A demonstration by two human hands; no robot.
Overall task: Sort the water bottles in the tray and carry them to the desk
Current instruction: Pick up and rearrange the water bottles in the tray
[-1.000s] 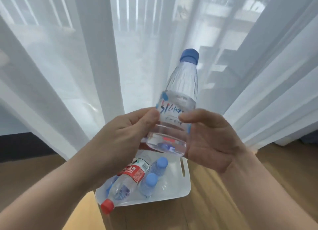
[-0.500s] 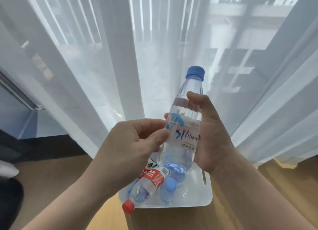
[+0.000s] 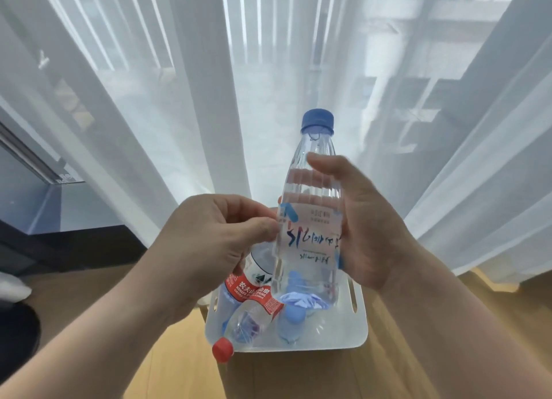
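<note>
My left hand (image 3: pixel 215 243) is reaching in from the lower left with its fingers curled. Its thumb and forefinger tips are pinching the left edge of the label on a blue-capped water bottle (image 3: pixel 310 234). My right hand (image 3: pixel 369 234) is gripping the same bottle from the opposite side. The palm is lying against the label and the thumb is wrapping across the ribbed shoulder above it. The bottle is standing nearly upright between my two hands, raised clear of everything below, with its cap above my right thumb. The label print is reading reversed through the clear water.

Below both hands, a white tray (image 3: pixel 337 343) is sitting on a wooden surface (image 3: pixel 298 374). Under my left hand, a red-capped Nongfu Spring bottle (image 3: pixel 254 294) is lying on its side in the tray, its cap overhanging the near left corner. Just beside it, under the raised bottle, a small blue-capped bottle (image 3: pixel 291 319) is resting in the tray. Further blue shapes are showing there, but the raised bottle is covering them and I cannot tell their number.

Beyond my hands, a sheer white curtain (image 3: pixel 209 85) is hanging in folds down to the floor.
</note>
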